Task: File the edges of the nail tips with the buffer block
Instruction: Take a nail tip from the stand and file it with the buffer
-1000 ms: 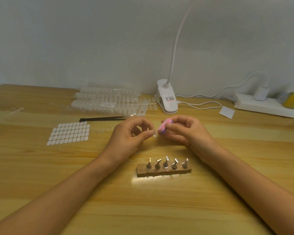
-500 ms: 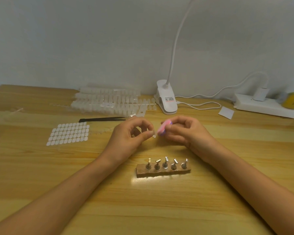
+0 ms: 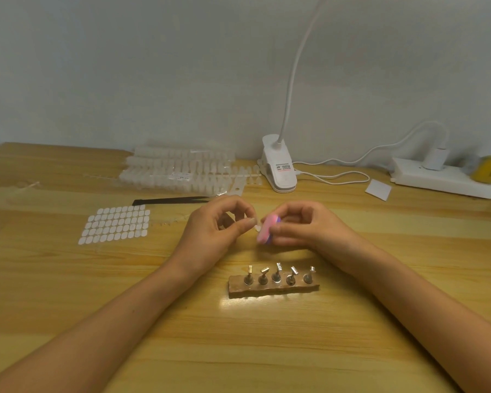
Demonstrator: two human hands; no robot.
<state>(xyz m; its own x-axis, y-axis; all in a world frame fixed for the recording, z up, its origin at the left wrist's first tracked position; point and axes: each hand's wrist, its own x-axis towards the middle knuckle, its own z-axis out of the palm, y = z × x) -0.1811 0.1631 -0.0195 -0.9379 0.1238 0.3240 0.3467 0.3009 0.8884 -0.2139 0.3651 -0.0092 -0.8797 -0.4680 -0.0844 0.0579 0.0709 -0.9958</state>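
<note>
My left hand [image 3: 216, 234] pinches a small clear nail tip [image 3: 257, 228] between thumb and forefinger above the table. My right hand [image 3: 304, 225] grips a pink and purple buffer block [image 3: 267, 228], and the block's pink face touches the nail tip's edge. Both hands hover over the middle of the wooden table [image 3: 238, 336]. Most of the nail tip is hidden by my fingertips.
A brown holder [image 3: 272, 289] with several metal stands lies just in front of my hands. Strips of nail tips [image 3: 179, 171], a sticker sheet [image 3: 116, 224] and a black file [image 3: 170, 200] lie to the left. A clip lamp [image 3: 279, 168], a power strip [image 3: 442, 180] and a paper square [image 3: 378, 189] sit at the back.
The buffer block has tilted and slid slightly down along the nail tip. Both hands stay in nearly the same place.
</note>
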